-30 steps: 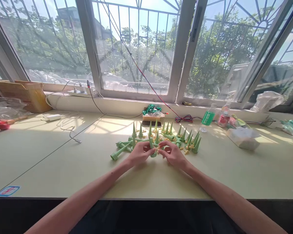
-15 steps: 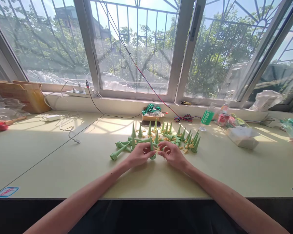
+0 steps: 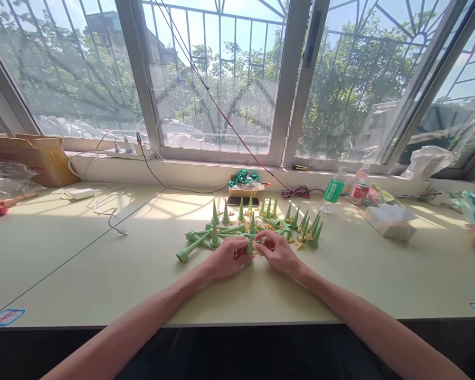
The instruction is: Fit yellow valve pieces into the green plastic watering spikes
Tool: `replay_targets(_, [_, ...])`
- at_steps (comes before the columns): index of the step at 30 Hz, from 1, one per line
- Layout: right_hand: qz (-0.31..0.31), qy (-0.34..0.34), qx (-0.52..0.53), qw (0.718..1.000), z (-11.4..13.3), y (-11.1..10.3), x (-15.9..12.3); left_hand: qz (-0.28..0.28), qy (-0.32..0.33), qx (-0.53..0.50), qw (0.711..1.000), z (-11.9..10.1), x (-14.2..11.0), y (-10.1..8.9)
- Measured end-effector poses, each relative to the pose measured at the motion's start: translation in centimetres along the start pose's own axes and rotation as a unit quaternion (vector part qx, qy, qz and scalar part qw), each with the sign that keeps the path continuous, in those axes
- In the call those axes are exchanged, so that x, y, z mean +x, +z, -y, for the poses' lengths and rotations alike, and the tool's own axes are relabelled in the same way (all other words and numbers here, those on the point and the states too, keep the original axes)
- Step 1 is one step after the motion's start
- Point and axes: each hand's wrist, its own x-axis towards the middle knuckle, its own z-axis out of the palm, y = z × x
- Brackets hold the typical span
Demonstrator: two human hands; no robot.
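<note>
My left hand (image 3: 230,257) is closed around a green cone-shaped watering spike (image 3: 250,245), held nearly upright, point up, just above the table. Thumb and fingers of my right hand (image 3: 279,254) pinch a small yellow valve piece (image 3: 256,250) against the spike's side; the fingers partly hide it. Behind both hands, several more green spikes (image 3: 214,235) stand on their wide bases. Other spikes (image 3: 192,249) lie on their sides to the left. Small yellow valve pieces (image 3: 300,246) are scattered among them.
On the pale table (image 3: 134,274), a phone (image 3: 243,201) and a small box with green cord (image 3: 245,184) sit at the back. A bottle (image 3: 333,191), a can (image 3: 358,193) and a white tissue pack (image 3: 391,221) stand right. A white cable (image 3: 113,224) lies left.
My right fingers have come up against the spike with the yellow piece. The spike in my left hand sits slightly further right, with more of it covered by my fingers.
</note>
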Motion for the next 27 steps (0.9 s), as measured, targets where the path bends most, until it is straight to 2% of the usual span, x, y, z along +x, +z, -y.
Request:
replay_targets(5, [0.037, 0.048, 0.035, 0.998, -0.1, 0.0, 0.2, 0.020, 0.010, 0.016, 1.000, -0.2, -0.1, 0.1])
replay_targets(9, [0.038, 0.066, 0.044, 0.996, 0.1, 0.0, 0.2, 0.003, -0.007, -0.004, 1.000, -0.1, 0.1, 0.1])
replay_targets(12, [0.036, 0.075, 0.079, 0.993, 0.3, -0.1, 0.3, -0.005, -0.046, -0.072, 0.996, -0.2, 0.3, -0.1])
replay_targets(17, [0.029, 0.059, 0.167, 0.984, 1.0, -0.5, 0.5, -0.006, -0.116, -0.214, 0.970, -0.9, 0.7, -0.8])
replay_targets(22, [0.044, 0.045, 0.191, 0.980, 1.5, -0.7, 0.4, -0.001, -0.180, -0.294, 0.939, -1.2, 0.8, -1.4])
replay_targets(27, [0.057, 0.036, 0.201, 0.977, 1.0, -0.8, 0.4, 0.025, -0.188, -0.317, 0.929, -1.2, 0.7, -1.6])
